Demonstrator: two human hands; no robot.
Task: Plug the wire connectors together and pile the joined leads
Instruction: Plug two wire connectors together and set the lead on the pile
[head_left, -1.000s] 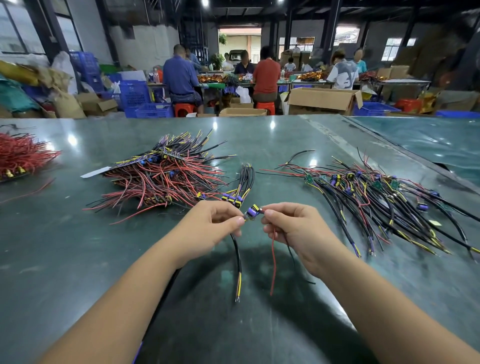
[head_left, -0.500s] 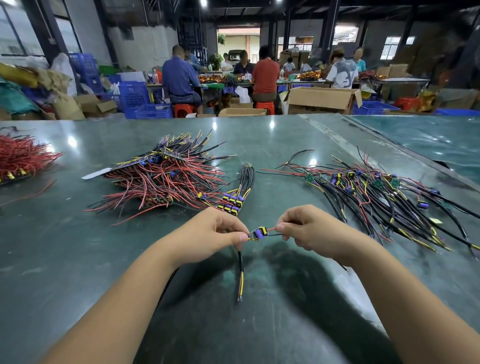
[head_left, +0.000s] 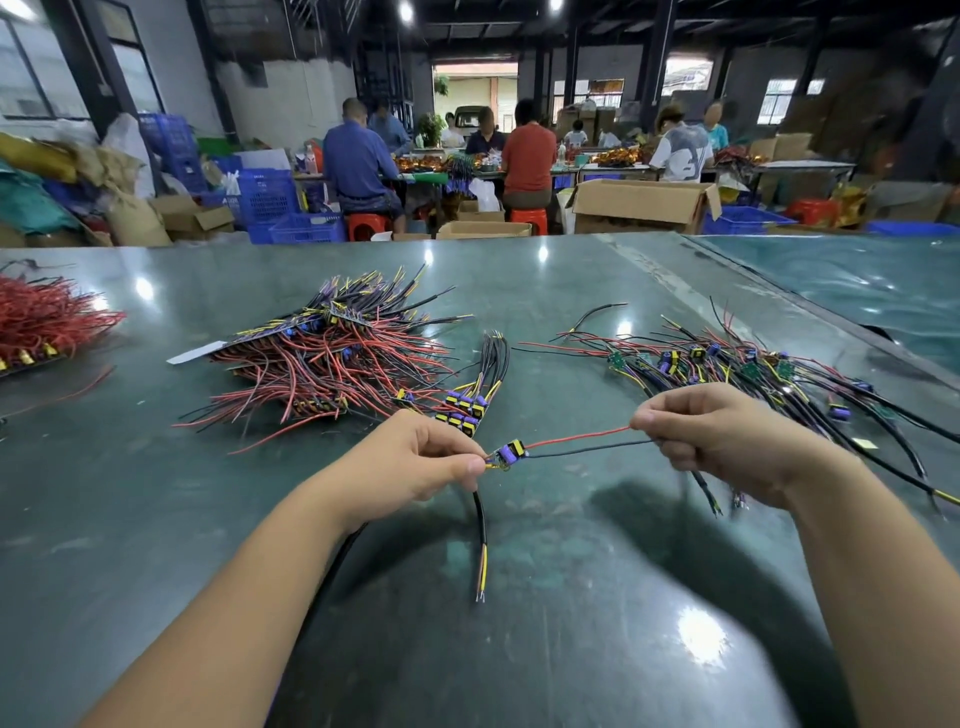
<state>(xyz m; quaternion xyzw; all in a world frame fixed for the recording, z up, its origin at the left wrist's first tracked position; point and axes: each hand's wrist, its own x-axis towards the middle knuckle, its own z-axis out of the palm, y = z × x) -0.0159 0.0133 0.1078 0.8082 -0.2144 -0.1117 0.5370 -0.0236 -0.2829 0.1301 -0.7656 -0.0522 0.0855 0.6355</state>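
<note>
Connector: we see the purple-and-yellow connector (head_left: 510, 451) mated, held above the tabletop (head_left: 545, 597) between both hands.
Left hand: the left hand (head_left: 415, 457) pinches the lead right at the connector's left end.
Right hand: the right hand (head_left: 722, 441) grips the red and black wires (head_left: 582, 442), fingers curled round them.
Axis: the lead runs left to right.
Pile: the joined leads (head_left: 753, 379) lie far right (we judge the right hand nearer).

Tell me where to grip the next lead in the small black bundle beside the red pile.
Pinch a purple-and-yellow connector at the black bundle's near end, coming from the near side with the left hand; the connectors fan toward the person, and their blocky bodies probably give firmer purchase than thin wire.
</note>
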